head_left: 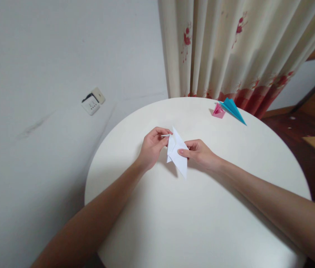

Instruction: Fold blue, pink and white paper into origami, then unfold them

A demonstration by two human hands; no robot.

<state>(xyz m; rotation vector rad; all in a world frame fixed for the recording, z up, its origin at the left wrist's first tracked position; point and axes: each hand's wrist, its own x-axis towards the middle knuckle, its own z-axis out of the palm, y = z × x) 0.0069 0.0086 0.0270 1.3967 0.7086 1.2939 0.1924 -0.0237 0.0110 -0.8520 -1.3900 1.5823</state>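
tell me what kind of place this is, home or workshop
Most likely a room in a home. A flowered curtain hangs to a wooden floor, a wall socket sits low, and both hands fold white paper over a small round white table.

Round white table (202,223) — pink (218,111) (and blue (233,109)) origami.

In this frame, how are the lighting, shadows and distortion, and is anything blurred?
Head view: soft, even light, no glare on the round white table; faint shadows under the white folded paper and both forearms. Wide-angle distortion bends the curtain and the wall lines. The left hand and right hand are sharp; the far right edge is slightly smeared.
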